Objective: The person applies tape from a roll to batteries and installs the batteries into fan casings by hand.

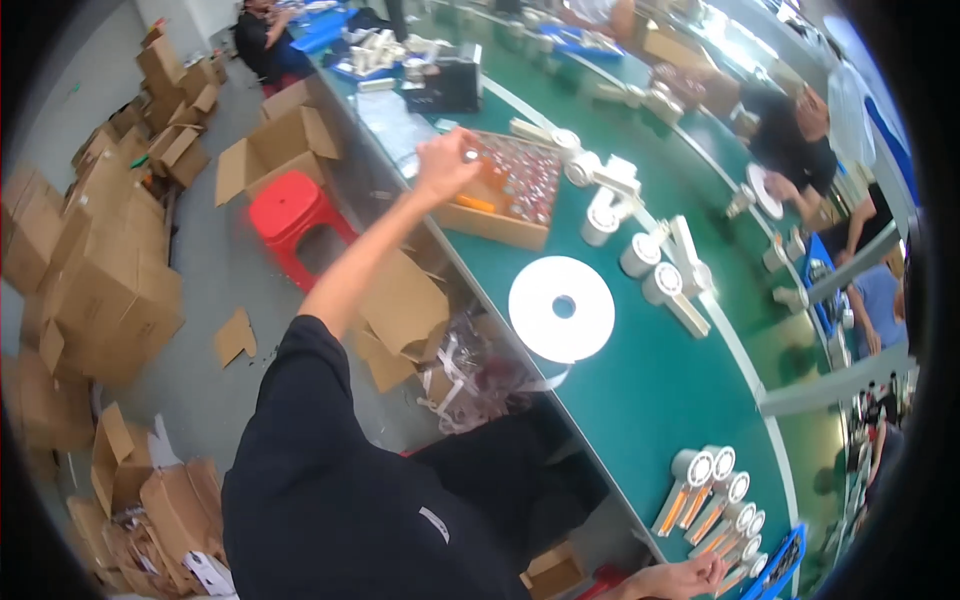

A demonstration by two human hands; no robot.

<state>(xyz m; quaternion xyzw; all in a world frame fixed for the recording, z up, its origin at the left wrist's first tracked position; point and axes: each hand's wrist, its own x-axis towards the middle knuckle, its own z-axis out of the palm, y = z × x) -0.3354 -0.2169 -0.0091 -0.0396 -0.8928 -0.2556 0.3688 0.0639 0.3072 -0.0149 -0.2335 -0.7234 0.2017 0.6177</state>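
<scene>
My left hand (444, 168) is stretched out over a shallow cardboard box (497, 228) on the bench. Its fingers are pinched at a small silvery piece (470, 156), too small to name. The box is full of small shiny, reddish parts (522, 176), with an orange strip (474, 204) near its front. At the lower right, my right hand (690, 578) has its fingers curled beside a row of white round-headed units (704, 520) with orange strips in their handles. What those fingers hold, if anything, is hidden.
A large white reel (562, 309) lies mid-bench. More white units (640, 255) stand along the bench (640, 400). A blue tray (780, 570) is beside my right hand. A red stool (295, 215), an open carton (275, 150) and stacked cartons (110, 260) stand left. People work across the line.
</scene>
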